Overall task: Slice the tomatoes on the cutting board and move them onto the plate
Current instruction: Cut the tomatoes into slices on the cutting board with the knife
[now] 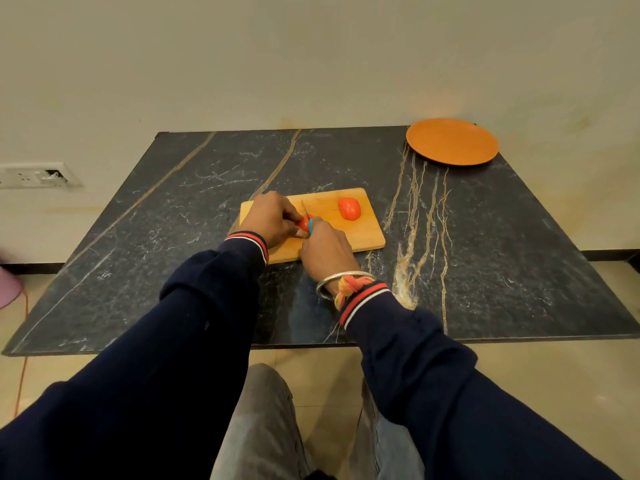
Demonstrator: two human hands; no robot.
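A wooden cutting board [360, 233] lies in the middle of the dark marble table. My left hand [270, 218] grips a tomato [303, 224] at the board's left part; most of that tomato is hidden by my fingers. My right hand [323, 251] holds a knife [308, 220] with a blue handle, its thin blade pointing away from me and resting on that tomato. A second tomato piece [349, 208] lies apart near the board's far right corner. An orange plate [452, 141] with nothing on it sits at the table's far right corner.
The table [173, 237] stands against a cream wall. A wall socket panel [34, 174] is at the left. My knees show below the table's near edge, and an orange cable runs along the floor at the left.
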